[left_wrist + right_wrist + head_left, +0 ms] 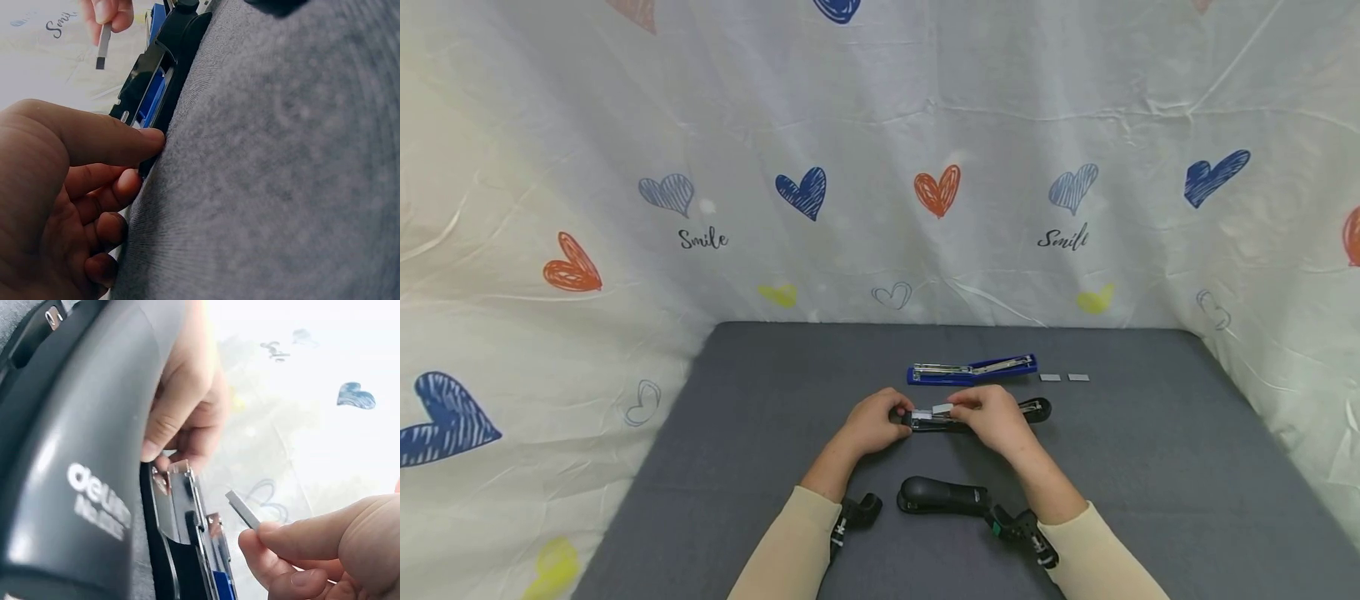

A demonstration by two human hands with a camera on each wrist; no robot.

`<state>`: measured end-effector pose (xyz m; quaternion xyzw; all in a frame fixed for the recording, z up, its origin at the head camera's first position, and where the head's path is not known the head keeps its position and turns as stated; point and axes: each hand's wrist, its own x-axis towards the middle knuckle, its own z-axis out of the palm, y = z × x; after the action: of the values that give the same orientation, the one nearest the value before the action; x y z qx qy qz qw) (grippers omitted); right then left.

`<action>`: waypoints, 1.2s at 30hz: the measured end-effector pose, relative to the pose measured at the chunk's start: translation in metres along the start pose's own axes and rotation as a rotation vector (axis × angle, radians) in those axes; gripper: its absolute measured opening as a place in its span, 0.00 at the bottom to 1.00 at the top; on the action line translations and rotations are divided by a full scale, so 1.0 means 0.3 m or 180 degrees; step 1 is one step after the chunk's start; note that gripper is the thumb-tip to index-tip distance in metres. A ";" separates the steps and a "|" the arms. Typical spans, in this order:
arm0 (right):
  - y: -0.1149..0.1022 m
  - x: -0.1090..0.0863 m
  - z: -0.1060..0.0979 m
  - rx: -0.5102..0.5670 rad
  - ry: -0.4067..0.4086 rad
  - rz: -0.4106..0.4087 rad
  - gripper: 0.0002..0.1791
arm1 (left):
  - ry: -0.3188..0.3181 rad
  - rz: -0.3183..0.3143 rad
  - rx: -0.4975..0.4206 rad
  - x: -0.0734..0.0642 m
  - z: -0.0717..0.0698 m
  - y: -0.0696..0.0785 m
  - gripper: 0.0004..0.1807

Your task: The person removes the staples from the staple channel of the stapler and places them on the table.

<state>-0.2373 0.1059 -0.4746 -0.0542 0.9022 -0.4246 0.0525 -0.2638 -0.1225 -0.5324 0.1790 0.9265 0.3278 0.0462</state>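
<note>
An opened black stapler (1036, 410) lies lengthwise across the table with its metal parts showing. My left hand (880, 421) grips its left end, the thumb pressed along the near edge in the left wrist view. Above the stapler's middle, my right hand (996, 417) pinches a short strip of staples (244, 509) between thumb and finger. The strip points left, apart from the metal channel in the right wrist view. Just behind lies an opened blue stapler (973, 372). The right hand partly covers the black stapler in the head view.
Two more staple strips (1050, 377) lie right of the blue stapler. Nearer me, a closed black stapler (943, 496) sits between the forearms, close to the right wrist's camera mount (1018, 527). A white curtain (865, 250) printed with hearts hangs behind the grey table (1150, 467).
</note>
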 end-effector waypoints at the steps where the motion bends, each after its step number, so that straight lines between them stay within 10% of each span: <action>1: 0.000 -0.001 -0.004 0.0004 0.0011 -0.0014 0.11 | 0.0001 -0.0002 -0.0001 0.000 0.000 0.000 0.13; 36: 0.070 -0.087 -0.312 0.0152 0.0158 0.0094 0.18 | -0.0084 0.0084 -0.0092 0.000 -0.007 -0.007 0.13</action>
<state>-0.2258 0.1942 -0.4301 -0.0291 0.8935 -0.4465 0.0376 -0.2650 -0.1252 -0.5321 0.1949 0.9185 0.3394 0.0566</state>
